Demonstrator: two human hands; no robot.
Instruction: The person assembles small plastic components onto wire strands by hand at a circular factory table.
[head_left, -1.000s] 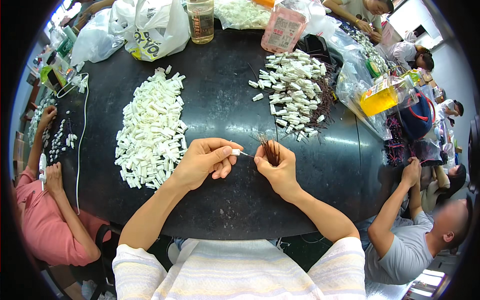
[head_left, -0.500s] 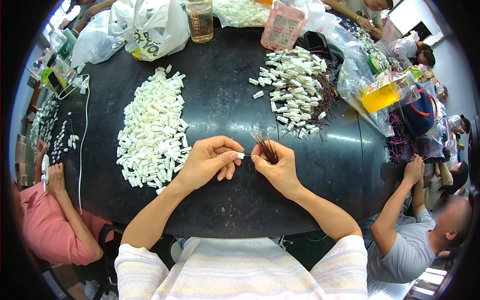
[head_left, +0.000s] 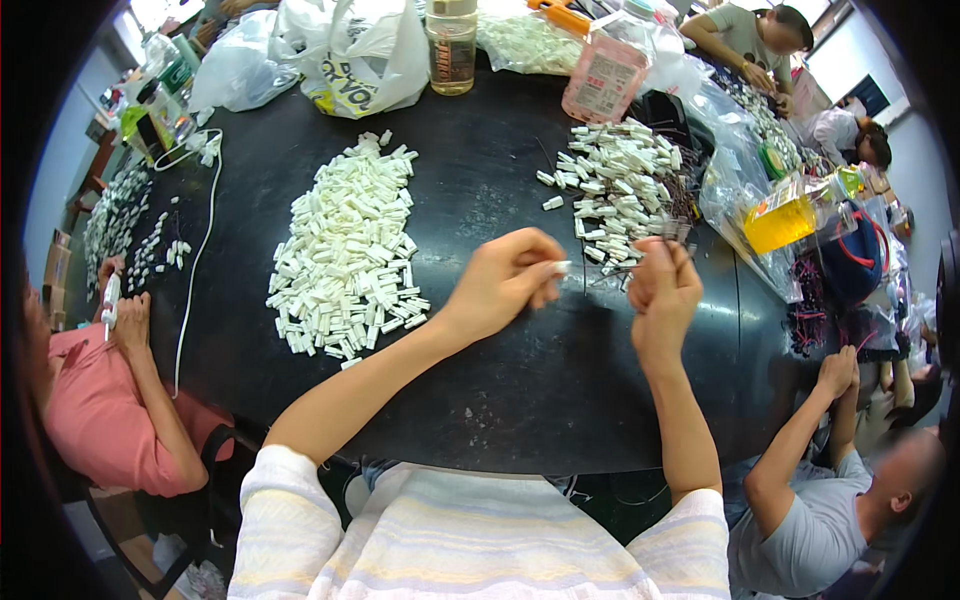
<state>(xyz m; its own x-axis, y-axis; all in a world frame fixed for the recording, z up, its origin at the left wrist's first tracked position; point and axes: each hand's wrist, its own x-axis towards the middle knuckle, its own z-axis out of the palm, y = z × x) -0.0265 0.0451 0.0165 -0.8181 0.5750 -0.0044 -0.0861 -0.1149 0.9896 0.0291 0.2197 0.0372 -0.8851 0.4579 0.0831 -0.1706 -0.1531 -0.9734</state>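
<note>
My left hand [head_left: 508, 278] is closed in a pinch on a small white plastic connector housing [head_left: 562, 268], which points toward my other hand. Across a short gap, my right hand [head_left: 664, 300] is closed round a bundle of thin dark brown wires [head_left: 680, 230]; its upper end is smeared by motion. That hand is at the near edge of a pile of white housings with brown wires [head_left: 622, 165]. Left of my left hand lies a larger heap of loose white housings [head_left: 345, 235]. Whether a wire joins the held housing to the right hand cannot be made out.
The black table [head_left: 480, 400] curves along its front edge. Plastic bags [head_left: 375, 60], a drink bottle [head_left: 451, 50] and a pink pouch [head_left: 606, 78] stand at the back. A white cable [head_left: 200, 270] runs down the left. Co-workers sit at both sides and beyond.
Both hands have moved right and apart. My right hand has risen with the wire bundle toward the wired pile; my left keeps its housing. The whole view has shifted a little.
</note>
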